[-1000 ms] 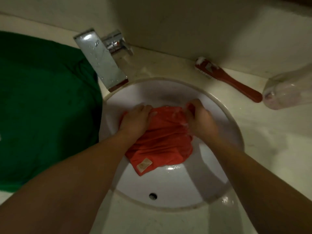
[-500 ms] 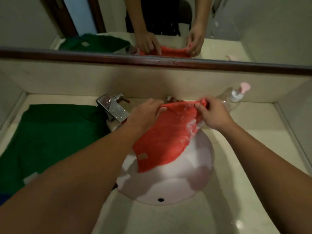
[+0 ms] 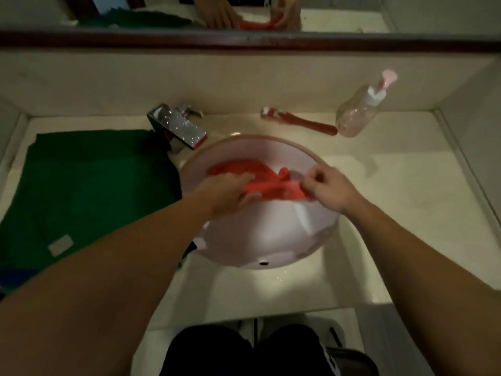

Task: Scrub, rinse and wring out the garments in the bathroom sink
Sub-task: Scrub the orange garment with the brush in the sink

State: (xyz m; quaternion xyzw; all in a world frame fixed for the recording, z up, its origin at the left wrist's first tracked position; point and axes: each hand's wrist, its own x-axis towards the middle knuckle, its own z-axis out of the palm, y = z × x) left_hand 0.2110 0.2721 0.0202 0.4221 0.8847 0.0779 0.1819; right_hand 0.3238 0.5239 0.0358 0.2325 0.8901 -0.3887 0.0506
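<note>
The red garment (image 3: pixel 260 180) lies bunched in the far half of the sink (image 3: pixel 271 256), low against the bowl, and both hands have it. The left hand (image 3: pixel 230 191) is closed round the left end, its fingers (image 3: pixel 240 178) over the top of the cloth and the thumb tucked beneath. The right hand (image 3: pixel 330 188) pinches the right end in curled fingers. Between them the cloth is drawn into a thick, ropy band, which looks to me like a grip for rubbing it against itself or starting a twist. Holding it over the bowl means any water falls there and not on the counter (image 3: pixel 393 191).

The fabric looks soft, limp and wet, folding in heavy creases. The bowl is round, smooth and glossy white, with a small overflow hole at its near side. A square chrome tap (image 3: pixel 179 128), beaded with drops, juts in from the far left.

A red-handled scrubbing brush (image 3: pixel 301 122) lies on the pale stone counter beyond the sink, beside a clear plastic pump bottle (image 3: pixel 357 115), both within reach. On the left, a green garment (image 3: pixel 89 191) is spread flat and matte on the counter, I would guess waiting its turn. The mirror (image 3: pixel 339 17) runs above.
</note>
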